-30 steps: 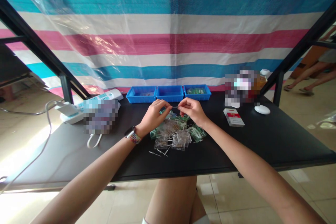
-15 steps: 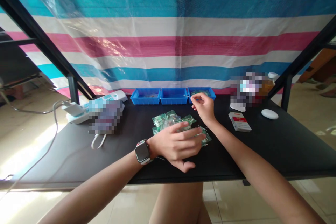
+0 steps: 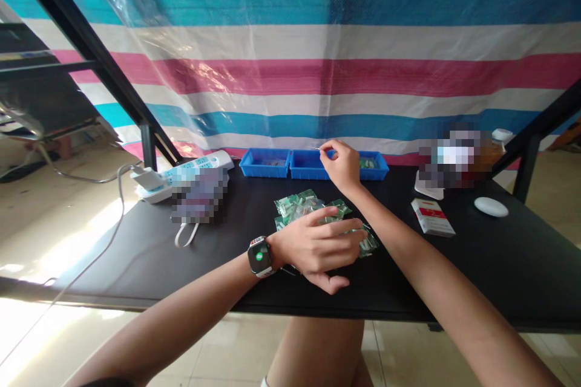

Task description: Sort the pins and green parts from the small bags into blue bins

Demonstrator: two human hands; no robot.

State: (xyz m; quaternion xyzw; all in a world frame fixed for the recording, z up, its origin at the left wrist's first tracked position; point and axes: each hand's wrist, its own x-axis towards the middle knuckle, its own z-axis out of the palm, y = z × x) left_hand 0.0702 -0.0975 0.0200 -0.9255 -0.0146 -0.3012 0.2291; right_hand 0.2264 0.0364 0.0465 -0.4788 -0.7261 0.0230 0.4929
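Clearly, a thin metal rod had been carried from the pile, where both hands met a second earlier, to the upper centre of the frame. It was gripped in the pinched fingertips of the right hand, near the back rim of the middle blue bin; whether it lay over or beyond that rim could not be told. It had thus been parted from the small plastic packets but was not yet let go. The fingers of the left hand were spread loosely at the lower centre, over the packets; any contact was hidden. Rearward room was limited by the striped sheet close behind the bin. Wider room was left at the lower right, between the right forearm and the red-and-white carton, while the table's front edge was neared by the left thumb.
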